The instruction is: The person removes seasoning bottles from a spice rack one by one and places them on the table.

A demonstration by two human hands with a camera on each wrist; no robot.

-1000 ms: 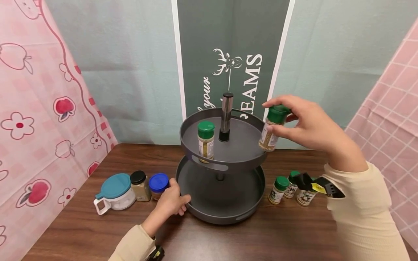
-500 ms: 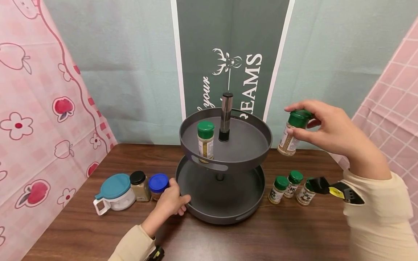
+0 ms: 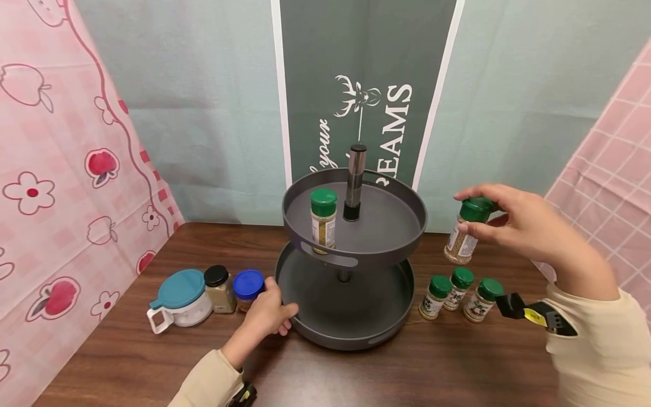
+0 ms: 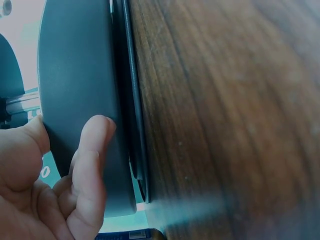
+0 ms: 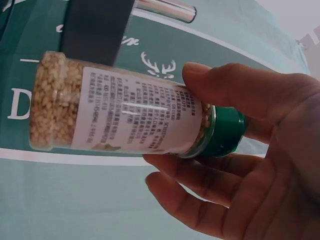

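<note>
My right hand (image 3: 529, 220) pinches a green-capped spice jar (image 3: 462, 240) near its cap, in the air right of the two-tier tray (image 3: 338, 333). In the right wrist view the jar (image 5: 125, 107) shows pale seeds, like sesame, and a printed label. A second green-capped spice jar (image 3: 324, 220) stands on the upper tier, at its front left. At the lower tier's left rim, my left hand (image 3: 267, 310) holds the edge. The left wrist view shows its thumb over the rim and a finger (image 4: 92, 145) on the outer wall.
Three green-capped jars, including a front-left jar (image 3: 434, 297), stand on the wooden table (image 3: 386, 379) below the held jar. Left of the tray are a blue-lidded jar (image 3: 248, 285), a black-lidded jar (image 3: 218, 288) and a white-handled pot (image 3: 180, 297) with a teal lid.
My right hand has carried its spice jar right, away from the upper tier's edge, then lower above the table jars. My left hand has stayed at the lower tier.
</note>
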